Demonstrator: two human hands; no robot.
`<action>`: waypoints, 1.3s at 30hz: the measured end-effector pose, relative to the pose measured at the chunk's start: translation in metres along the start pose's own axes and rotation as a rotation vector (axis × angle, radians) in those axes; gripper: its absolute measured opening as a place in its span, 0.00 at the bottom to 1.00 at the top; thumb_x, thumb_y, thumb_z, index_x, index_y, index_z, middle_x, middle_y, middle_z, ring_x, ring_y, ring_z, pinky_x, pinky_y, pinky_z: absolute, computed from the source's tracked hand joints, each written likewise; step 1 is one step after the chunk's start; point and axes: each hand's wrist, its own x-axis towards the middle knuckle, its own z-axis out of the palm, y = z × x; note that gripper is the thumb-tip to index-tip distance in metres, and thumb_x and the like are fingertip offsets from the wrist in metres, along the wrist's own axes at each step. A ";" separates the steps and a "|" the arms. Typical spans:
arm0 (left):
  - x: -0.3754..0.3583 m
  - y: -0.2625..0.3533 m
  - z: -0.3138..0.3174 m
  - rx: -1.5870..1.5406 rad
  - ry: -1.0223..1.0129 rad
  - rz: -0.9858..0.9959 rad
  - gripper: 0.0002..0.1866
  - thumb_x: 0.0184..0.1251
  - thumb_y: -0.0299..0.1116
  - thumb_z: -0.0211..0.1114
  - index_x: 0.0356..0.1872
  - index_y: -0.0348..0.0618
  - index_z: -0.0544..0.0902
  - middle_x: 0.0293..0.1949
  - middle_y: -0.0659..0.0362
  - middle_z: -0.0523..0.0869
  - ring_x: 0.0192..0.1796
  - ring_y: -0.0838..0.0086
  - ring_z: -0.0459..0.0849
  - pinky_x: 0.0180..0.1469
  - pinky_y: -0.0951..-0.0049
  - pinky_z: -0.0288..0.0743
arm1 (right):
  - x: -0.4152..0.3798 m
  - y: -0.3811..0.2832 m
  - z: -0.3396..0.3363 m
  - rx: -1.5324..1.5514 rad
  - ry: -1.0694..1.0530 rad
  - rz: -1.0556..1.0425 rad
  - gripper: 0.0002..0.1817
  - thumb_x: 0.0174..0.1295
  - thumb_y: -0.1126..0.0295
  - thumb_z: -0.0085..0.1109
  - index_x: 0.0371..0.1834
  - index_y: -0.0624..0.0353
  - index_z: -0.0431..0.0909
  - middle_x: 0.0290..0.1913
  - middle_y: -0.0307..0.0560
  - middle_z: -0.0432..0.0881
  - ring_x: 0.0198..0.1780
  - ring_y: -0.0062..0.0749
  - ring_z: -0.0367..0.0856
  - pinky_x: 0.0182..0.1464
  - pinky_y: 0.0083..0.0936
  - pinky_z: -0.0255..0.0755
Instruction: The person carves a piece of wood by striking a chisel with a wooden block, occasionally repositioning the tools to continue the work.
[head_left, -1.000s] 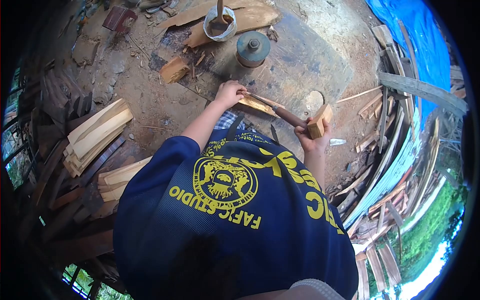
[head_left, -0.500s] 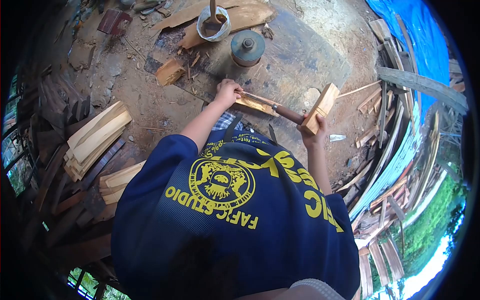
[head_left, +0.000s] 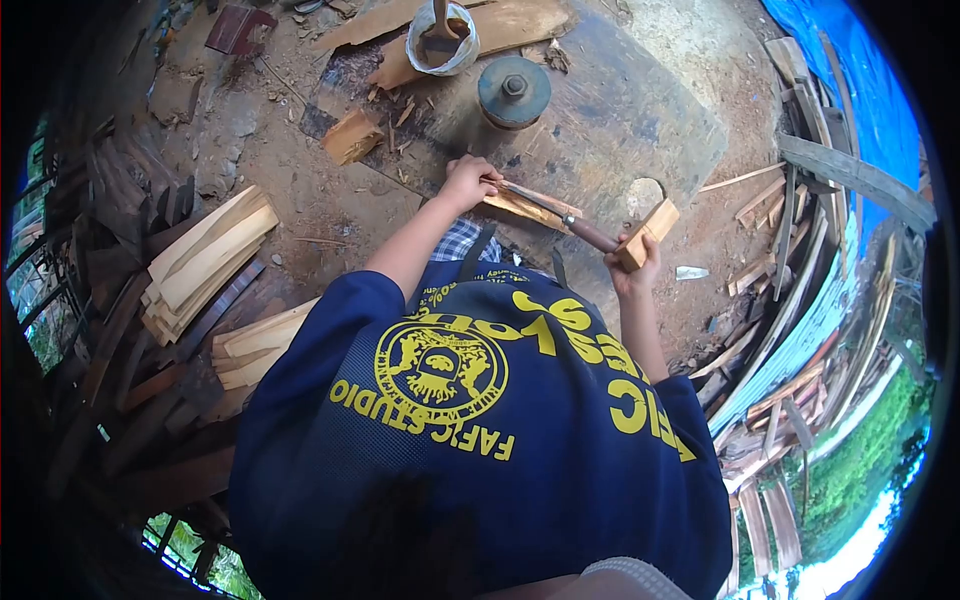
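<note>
My left hand (head_left: 470, 183) is closed around the metal end of a long chisel (head_left: 592, 235), over a narrow strip of wood (head_left: 528, 211). The chisel slants down to the right, its brown wooden handle toward my right hand (head_left: 637, 272). That hand is wrapped round a squared wooden block (head_left: 650, 232), whose side overlaps the handle's end in this view. Beyond the hands, a round blue-topped piece with a central bolt (head_left: 514, 87) stands on the worn board (head_left: 640, 110).
A white bucket (head_left: 415, 45) with a wooden-handled tool stands at the back among wood slabs. An offcut (head_left: 352, 137) lies left of the board. Stacked pale planks (head_left: 210, 255) lie at left; timber (head_left: 858, 185) and a blue tarp (head_left: 885, 110) line the right.
The whole view has shifted slightly, so things sit further right and lower. The wooden block in my right hand has tipped and looks shorter. Both hands keep their holds.
</note>
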 end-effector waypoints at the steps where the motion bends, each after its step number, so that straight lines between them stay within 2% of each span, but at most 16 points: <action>1: 0.000 0.000 0.000 -0.011 0.004 0.005 0.13 0.45 0.36 0.77 0.36 0.56 0.89 0.39 0.67 0.86 0.53 0.68 0.78 0.61 0.61 0.61 | -0.009 0.004 0.002 0.005 0.024 -0.016 0.20 0.60 0.53 0.58 0.48 0.55 0.71 0.36 0.48 0.80 0.31 0.37 0.78 0.28 0.31 0.72; 4: 0.002 -0.002 0.003 -0.015 -0.004 0.005 0.13 0.45 0.36 0.77 0.36 0.54 0.89 0.38 0.67 0.86 0.52 0.67 0.78 0.61 0.61 0.62 | -0.028 0.017 -0.001 -0.012 0.038 -0.067 0.21 0.59 0.54 0.58 0.48 0.57 0.72 0.36 0.50 0.81 0.32 0.38 0.79 0.29 0.32 0.74; 6: 0.003 -0.002 0.004 -0.009 -0.012 0.003 0.13 0.46 0.36 0.77 0.36 0.54 0.89 0.38 0.66 0.85 0.52 0.67 0.79 0.61 0.61 0.62 | -0.025 0.028 -0.017 -0.224 -0.136 -0.250 0.24 0.59 0.55 0.59 0.53 0.59 0.70 0.37 0.52 0.82 0.36 0.37 0.81 0.34 0.35 0.77; 7: 0.004 -0.003 0.005 0.005 -0.012 0.011 0.13 0.45 0.36 0.77 0.35 0.55 0.88 0.38 0.66 0.85 0.52 0.67 0.79 0.61 0.61 0.62 | -0.011 0.029 -0.031 -0.345 -0.241 -0.369 0.27 0.57 0.57 0.62 0.55 0.61 0.69 0.38 0.53 0.83 0.37 0.36 0.83 0.37 0.32 0.79; 8: 0.004 -0.003 0.004 0.021 -0.011 0.019 0.12 0.45 0.36 0.77 0.34 0.55 0.88 0.38 0.66 0.85 0.52 0.68 0.79 0.61 0.61 0.61 | -0.010 0.026 -0.024 -0.346 -0.239 -0.369 0.27 0.57 0.57 0.62 0.55 0.61 0.69 0.38 0.53 0.83 0.37 0.36 0.83 0.37 0.32 0.79; 10: 0.005 -0.004 0.003 0.021 -0.024 0.026 0.12 0.46 0.36 0.77 0.35 0.55 0.88 0.38 0.66 0.85 0.52 0.67 0.79 0.61 0.60 0.61 | -0.012 0.016 0.002 -0.414 -0.195 -0.536 0.24 0.57 0.60 0.62 0.51 0.62 0.70 0.35 0.53 0.83 0.36 0.37 0.83 0.38 0.29 0.79; 20: 0.003 -0.002 -0.001 0.046 -0.068 0.067 0.12 0.51 0.37 0.74 0.39 0.57 0.85 0.39 0.67 0.82 0.55 0.66 0.76 0.63 0.59 0.58 | 0.042 -0.024 0.052 -0.413 -0.311 -0.586 0.23 0.56 0.62 0.62 0.51 0.64 0.69 0.36 0.54 0.83 0.37 0.39 0.84 0.39 0.30 0.80; 24: 0.006 0.000 -0.003 0.067 -0.118 0.054 0.13 0.53 0.37 0.73 0.42 0.58 0.85 0.41 0.66 0.81 0.57 0.66 0.75 0.65 0.57 0.55 | 0.054 -0.038 0.083 -0.473 -0.401 -0.656 0.22 0.58 0.62 0.62 0.52 0.63 0.70 0.36 0.54 0.83 0.35 0.36 0.84 0.35 0.27 0.79; 26: 0.005 0.002 -0.005 0.069 -0.135 0.040 0.13 0.54 0.37 0.73 0.42 0.58 0.85 0.42 0.66 0.81 0.58 0.66 0.75 0.65 0.57 0.55 | 0.057 -0.045 0.093 -0.562 -0.304 -0.518 0.22 0.59 0.61 0.61 0.52 0.62 0.70 0.37 0.54 0.83 0.32 0.34 0.83 0.27 0.24 0.77; 27: 0.006 0.003 -0.006 0.067 -0.140 0.027 0.13 0.54 0.37 0.73 0.42 0.57 0.85 0.42 0.66 0.81 0.58 0.66 0.75 0.65 0.58 0.55 | 0.064 -0.044 0.093 -0.569 -0.294 -0.529 0.22 0.60 0.60 0.60 0.54 0.61 0.71 0.38 0.51 0.83 0.31 0.32 0.84 0.22 0.25 0.77; 28: 0.007 0.004 -0.007 0.068 -0.140 0.026 0.13 0.54 0.37 0.73 0.42 0.57 0.85 0.42 0.66 0.81 0.58 0.66 0.75 0.65 0.58 0.55 | 0.065 -0.043 0.093 -0.568 -0.295 -0.529 0.22 0.60 0.60 0.60 0.54 0.61 0.71 0.38 0.51 0.83 0.31 0.32 0.84 0.22 0.25 0.77; 30: 0.007 0.004 -0.008 0.057 -0.136 0.035 0.14 0.53 0.35 0.72 0.43 0.55 0.85 0.41 0.64 0.81 0.57 0.65 0.75 0.64 0.58 0.57 | 0.068 -0.040 0.091 -0.744 -0.039 -0.374 0.21 0.60 0.59 0.60 0.52 0.61 0.75 0.38 0.47 0.83 0.31 0.32 0.85 0.22 0.28 0.80; 31: 0.007 0.004 -0.009 0.058 -0.135 0.034 0.14 0.53 0.35 0.72 0.43 0.55 0.85 0.41 0.64 0.81 0.57 0.65 0.75 0.64 0.58 0.57 | 0.068 -0.040 0.086 -0.793 -0.014 -0.308 0.20 0.60 0.57 0.60 0.49 0.59 0.79 0.37 0.44 0.82 0.31 0.33 0.85 0.24 0.31 0.83; 36: 0.006 0.003 -0.007 0.055 -0.143 0.021 0.13 0.55 0.37 0.73 0.42 0.57 0.85 0.42 0.65 0.81 0.58 0.66 0.75 0.65 0.58 0.55 | 0.073 -0.011 0.058 -0.661 0.084 -0.339 0.20 0.58 0.56 0.61 0.47 0.59 0.79 0.38 0.46 0.81 0.29 0.36 0.84 0.18 0.31 0.78; 38: 0.007 0.004 -0.007 0.051 -0.149 0.004 0.13 0.55 0.36 0.72 0.42 0.57 0.85 0.42 0.65 0.81 0.58 0.67 0.74 0.65 0.58 0.55 | 0.082 0.006 0.048 -0.442 0.346 -0.538 0.21 0.58 0.55 0.61 0.48 0.59 0.79 0.38 0.47 0.81 0.29 0.39 0.83 0.15 0.33 0.73; 39: 0.007 0.003 -0.006 0.056 -0.156 -0.007 0.13 0.55 0.35 0.72 0.42 0.57 0.85 0.42 0.65 0.81 0.58 0.67 0.74 0.64 0.58 0.55 | 0.082 0.013 0.044 -0.450 0.392 -0.540 0.24 0.57 0.53 0.61 0.50 0.60 0.78 0.40 0.48 0.80 0.28 0.41 0.82 0.14 0.33 0.70</action>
